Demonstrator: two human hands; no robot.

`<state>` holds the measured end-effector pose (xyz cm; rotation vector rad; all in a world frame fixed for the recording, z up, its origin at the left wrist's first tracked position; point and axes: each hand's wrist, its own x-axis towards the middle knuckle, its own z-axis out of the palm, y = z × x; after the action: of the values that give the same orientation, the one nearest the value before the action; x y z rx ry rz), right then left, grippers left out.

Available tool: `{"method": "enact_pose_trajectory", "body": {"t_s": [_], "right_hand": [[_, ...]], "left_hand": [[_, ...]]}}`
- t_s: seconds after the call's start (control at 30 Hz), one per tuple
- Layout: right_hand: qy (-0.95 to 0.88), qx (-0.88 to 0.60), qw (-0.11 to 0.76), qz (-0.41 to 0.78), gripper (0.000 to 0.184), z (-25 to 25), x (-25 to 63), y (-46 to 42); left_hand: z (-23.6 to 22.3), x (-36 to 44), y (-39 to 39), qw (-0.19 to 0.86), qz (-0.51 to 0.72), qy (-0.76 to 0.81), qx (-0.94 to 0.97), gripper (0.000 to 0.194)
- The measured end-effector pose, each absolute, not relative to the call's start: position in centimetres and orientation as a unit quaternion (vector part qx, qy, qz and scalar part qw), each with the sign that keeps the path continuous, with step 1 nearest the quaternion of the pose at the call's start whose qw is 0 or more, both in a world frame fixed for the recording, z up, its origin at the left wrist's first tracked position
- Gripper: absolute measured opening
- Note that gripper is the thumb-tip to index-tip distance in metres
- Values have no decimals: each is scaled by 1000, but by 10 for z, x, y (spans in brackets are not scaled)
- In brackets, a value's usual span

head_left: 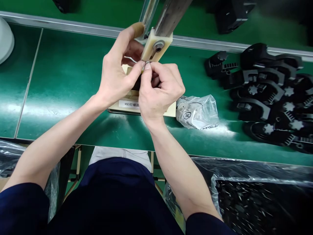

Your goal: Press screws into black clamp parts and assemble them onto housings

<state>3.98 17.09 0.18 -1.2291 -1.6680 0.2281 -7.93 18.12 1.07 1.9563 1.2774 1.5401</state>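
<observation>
My left hand [117, 75] and my right hand [157, 93] meet over a cream-coloured fixture block [127, 105] with a printed label, on the green belt. Both pinch at the same spot just under a hanging cream tool head [156, 47] on a metal column. A thin bent wire [132, 59] shows between the left fingers. A dark part [137, 84] sits beneath the hands, mostly hidden. What the right fingertips pinch is too small to make out.
A pile of several black plastic parts [266, 94] lies at the right of the belt. A crumpled clear bag [198, 112] rests beside the fixture. A plastic-lined bin of small black pieces [259, 202] stands at lower right. A metal rail [73, 27] crosses the back.
</observation>
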Motion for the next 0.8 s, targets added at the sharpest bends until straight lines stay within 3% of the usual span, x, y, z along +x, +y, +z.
{"method": "enact_pose_trajectory", "body": {"t_s": [0.27,0.43,0.8], "right_hand": [[-695,-526,489,29,30,9,52,180],[-678,-529,509,32,32,10,54,182],[-726,-505,466,25,43,-2,60,188]], "left_hand": [[10,-79,182,115,525,456,710,47],[10,-79,183,101,518,458,715,47],[18,-82,184,101,508,456,724,52]]}}
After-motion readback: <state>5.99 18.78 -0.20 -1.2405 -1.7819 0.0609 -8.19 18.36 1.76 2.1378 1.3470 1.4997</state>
